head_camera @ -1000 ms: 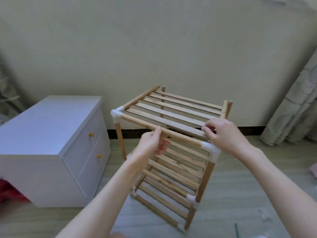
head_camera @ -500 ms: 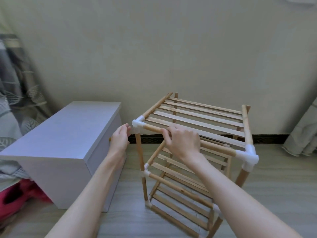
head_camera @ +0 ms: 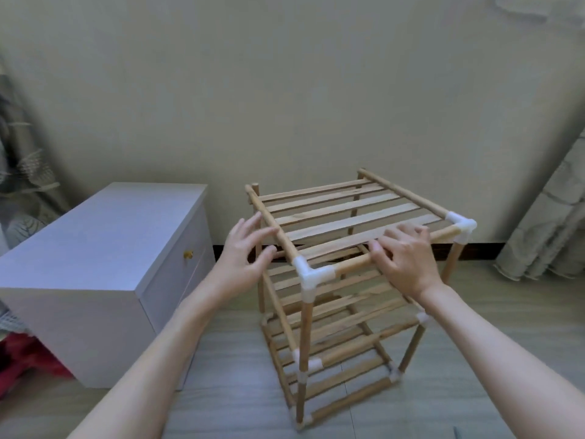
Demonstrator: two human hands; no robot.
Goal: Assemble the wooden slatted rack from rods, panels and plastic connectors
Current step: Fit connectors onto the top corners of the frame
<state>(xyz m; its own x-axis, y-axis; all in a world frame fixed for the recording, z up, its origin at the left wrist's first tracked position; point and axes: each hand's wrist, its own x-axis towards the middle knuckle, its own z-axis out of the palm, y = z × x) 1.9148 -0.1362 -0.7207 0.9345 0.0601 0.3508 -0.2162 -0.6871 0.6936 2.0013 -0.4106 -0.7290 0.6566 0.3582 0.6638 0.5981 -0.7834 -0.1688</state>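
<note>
Rack (head_camera: 342, 280) stands upright on the floor (head_camera: 234, 391), centre-right of frame, close to the wall (head_camera: 285, 90). No brand, label or writing readable anywhere on it or around it.

Build: light wooden rods as uprights and rails, flat slats across each tier. Three tiers visible. The top slatted panel (head_camera: 345, 217) is the clearest, the two lower ones partly blurred. White plastic connectors sit at the joints: near corner connector (head_camera: 311, 274) at frame centre, right corner connector (head_camera: 460, 224) at the top tier's right end, smaller white ones lower down the near upright and at the foot. The two far top corners show bare rod ends, no white plastic visible there.

My left hand (head_camera: 245, 251) is open, fingers spread, at the left side rail (head_camera: 275, 229) of the top tier, fingertips at or on it; cannot tell how firm the contact is. My right hand (head_camera: 403, 258) lies palm down over the front rail (head_camera: 354, 266), fingers curled over it and onto the nearest slat, not a full closed grip.

White drawer cabinet (head_camera: 104, 245) sits left of the rack, just beside it, with a small gold knob (head_camera: 188, 254) on its front. Curtain (head_camera: 550, 226) hangs at the right edge. Red fabric (head_camera: 19, 362) at lower left, beside the cabinet.
</note>
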